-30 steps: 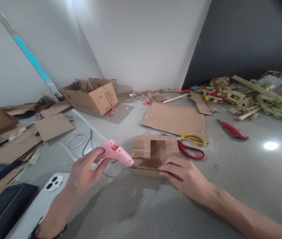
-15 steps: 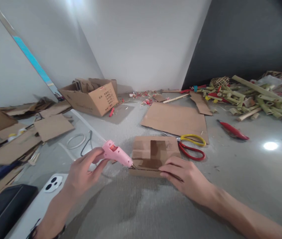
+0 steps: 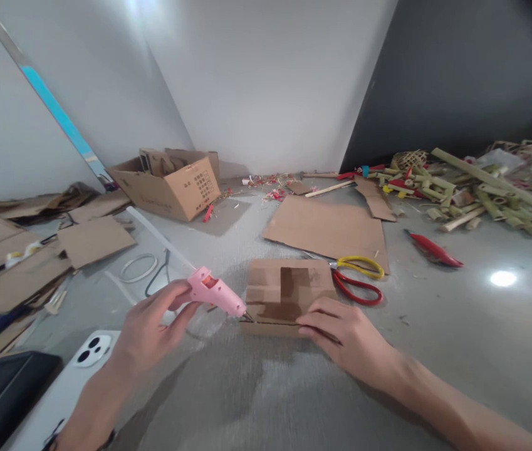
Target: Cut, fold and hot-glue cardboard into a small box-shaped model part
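Note:
A pink hot glue gun (image 3: 219,294) is gripped in my left hand (image 3: 155,329), with a long pale glue stick (image 3: 160,237) running out of its back. Its metal nozzle sits at the left end of the near edge of a small folded cardboard piece (image 3: 266,282). This cardboard has a dark rectangular opening or patch in its middle. The fingers of my right hand (image 3: 341,329) pinch the right part of that same near edge. Scissors (image 3: 359,282) with one yellow and one red handle lie just beyond my right hand, their blades partly hidden by cardboard.
A flat cardboard sheet (image 3: 326,225) lies behind the scissors. An open cardboard box (image 3: 166,185) stands back left. Bamboo pieces (image 3: 477,194) are heaped at the right, near a red pointed tool (image 3: 435,248). A white phone (image 3: 68,382) and a black case (image 3: 9,398) lie front left.
The glue gun's nozzle has shifted slightly along the near edge toward its left end. My right hand keeps its pinch on the cardboard. The whole view has moved a little.

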A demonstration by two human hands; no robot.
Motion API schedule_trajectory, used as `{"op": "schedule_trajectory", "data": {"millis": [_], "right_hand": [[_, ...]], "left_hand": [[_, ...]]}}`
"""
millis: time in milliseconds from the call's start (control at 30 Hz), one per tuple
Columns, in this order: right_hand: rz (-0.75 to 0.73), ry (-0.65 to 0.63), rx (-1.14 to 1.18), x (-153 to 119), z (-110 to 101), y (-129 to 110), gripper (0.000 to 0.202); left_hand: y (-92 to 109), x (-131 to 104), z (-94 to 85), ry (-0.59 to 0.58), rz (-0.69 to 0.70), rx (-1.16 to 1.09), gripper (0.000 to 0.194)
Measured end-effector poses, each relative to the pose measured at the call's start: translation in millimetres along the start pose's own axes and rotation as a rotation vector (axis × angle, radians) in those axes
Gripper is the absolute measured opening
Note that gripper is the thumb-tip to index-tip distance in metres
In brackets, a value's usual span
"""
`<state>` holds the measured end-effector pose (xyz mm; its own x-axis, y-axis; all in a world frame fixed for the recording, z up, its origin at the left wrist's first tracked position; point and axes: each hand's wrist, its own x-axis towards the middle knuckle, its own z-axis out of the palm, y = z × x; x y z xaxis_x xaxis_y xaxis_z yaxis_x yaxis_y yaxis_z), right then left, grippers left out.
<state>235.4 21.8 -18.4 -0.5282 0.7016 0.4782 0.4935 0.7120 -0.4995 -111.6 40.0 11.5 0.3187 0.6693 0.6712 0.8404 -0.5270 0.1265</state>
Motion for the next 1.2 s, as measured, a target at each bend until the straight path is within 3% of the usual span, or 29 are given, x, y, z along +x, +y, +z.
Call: {"op": "schedule_trajectory", "data": {"millis": [1200], "right_hand": [[-0.005, 0.012, -0.011, 1.5, -0.6, 0.1, 0.021]], "left_hand": [[-4.2, -0.3, -2.4, 0.015, -0.049, 0.007, 0.008]]}}
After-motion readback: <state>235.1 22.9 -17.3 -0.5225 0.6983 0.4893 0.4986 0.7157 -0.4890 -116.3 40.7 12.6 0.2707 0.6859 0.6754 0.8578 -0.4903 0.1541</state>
